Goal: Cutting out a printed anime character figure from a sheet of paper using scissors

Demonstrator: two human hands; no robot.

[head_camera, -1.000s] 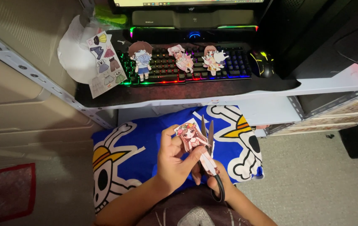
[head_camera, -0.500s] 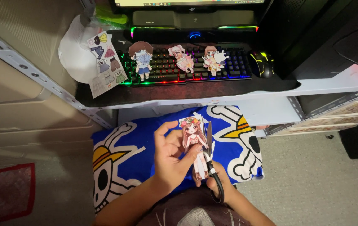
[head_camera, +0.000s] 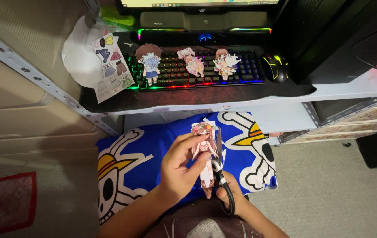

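Observation:
My left hand point(head_camera: 179, 169) pinches a paper doll point(head_camera: 204, 152), a cartoon girl with a flower crown, and holds it upright over my lap. My right hand point(head_camera: 234, 200) grips black-handled scissors point(head_camera: 220, 176) by the loops. The blades run up along the doll's right edge. Both hands hover above a blue cushion point(head_camera: 153, 150) printed with white skulls in yellow hats. My right hand is mostly hidden behind the scissor handles.
Three cut-out paper dolls point(head_camera: 148, 61) lie on a backlit keyboard point(head_camera: 197, 70) on the desk shelf. A sheet of paper doll clothes point(head_camera: 111, 66) rests at the left, a mouse point(head_camera: 275, 67) at the right. A monitor and speaker bar stand behind.
The doll has been turned and raised a little in my left hand. The scissors have moved up along its right side.

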